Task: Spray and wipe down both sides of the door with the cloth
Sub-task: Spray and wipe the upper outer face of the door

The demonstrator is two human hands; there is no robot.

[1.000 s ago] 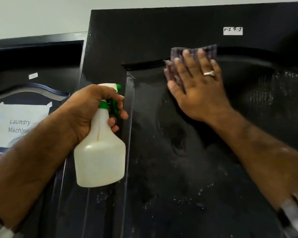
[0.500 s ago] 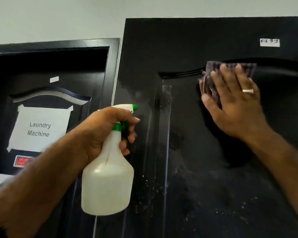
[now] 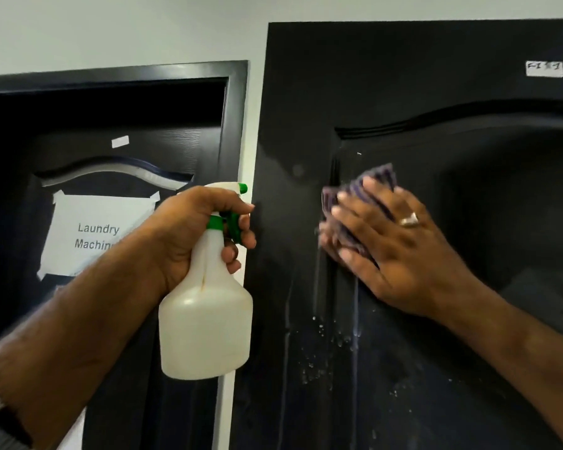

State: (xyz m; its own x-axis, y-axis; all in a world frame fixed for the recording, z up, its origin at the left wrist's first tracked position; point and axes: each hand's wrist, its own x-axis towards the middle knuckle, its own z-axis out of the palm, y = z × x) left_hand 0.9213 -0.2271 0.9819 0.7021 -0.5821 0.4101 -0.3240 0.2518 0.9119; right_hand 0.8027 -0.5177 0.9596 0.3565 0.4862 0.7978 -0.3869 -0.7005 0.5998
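Right hand (image 3: 400,251) presses the cloth (image 3: 364,193) flat on the wet black door (image 3: 435,368); left hand (image 3: 189,228) grips the spray bottle (image 3: 205,319)

The right hand (image 3: 400,251) presses a cloth (image 3: 361,203) flat against the wet black door (image 3: 435,76). Left of the door's edge, the left hand (image 3: 189,235) grips a spray bottle (image 3: 205,319).

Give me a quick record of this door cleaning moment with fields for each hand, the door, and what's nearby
left hand: grips spray bottle, finger on green trigger
right hand: presses cloth flat against the door
door: black, droplets and wet streaks below the cloth, small white label near the top
nearby: second black door to the left with a taped paper sign reading Laundry Machine
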